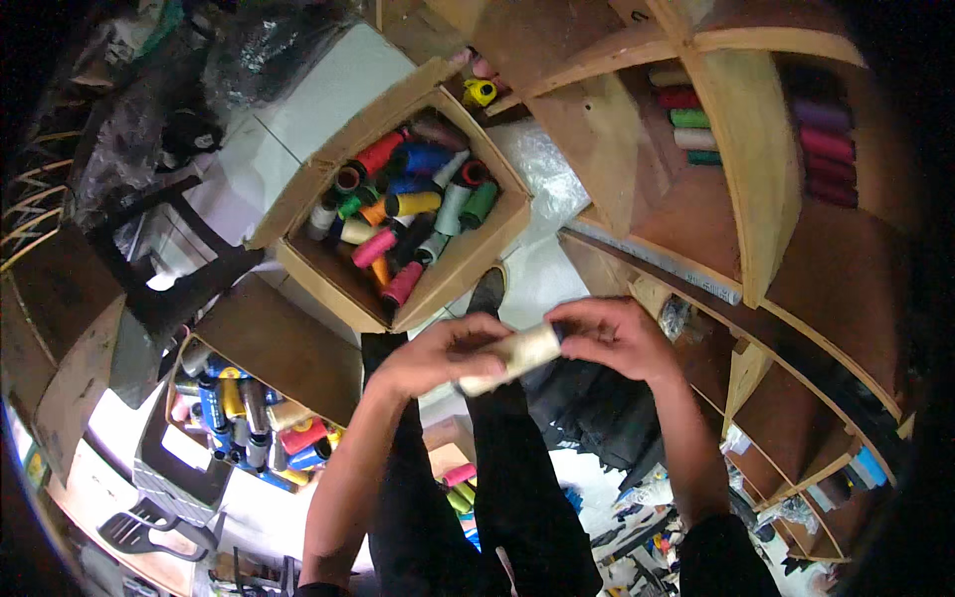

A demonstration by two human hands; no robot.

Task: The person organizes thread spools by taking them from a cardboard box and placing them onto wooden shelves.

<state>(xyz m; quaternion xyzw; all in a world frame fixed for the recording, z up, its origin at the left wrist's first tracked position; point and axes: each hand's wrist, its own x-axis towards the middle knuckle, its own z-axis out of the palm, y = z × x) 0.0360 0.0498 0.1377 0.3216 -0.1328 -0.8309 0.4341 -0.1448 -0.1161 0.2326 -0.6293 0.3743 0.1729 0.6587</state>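
Between my two hands is a cream-coloured thread spool (512, 360), held tilted in front of my legs. My left hand (443, 355) is closed round its left end, thumb along the side. At the dark right end, the fingers of my right hand (612, 336) pinch the spool. Just beyond my hands stands an open cardboard box (343, 294) with many thread spools in red, blue, green, yellow, pink, grey and black lying jumbled in it.
Wooden shelving (761, 179) rises on the right, with rows of spools in some compartments. At lower left, another container (184, 448) holds more spools beside a brown cardboard flap (279, 343). A black stool frame (179, 239) stands at left. Black bundled material (597, 408) lies beside my legs.
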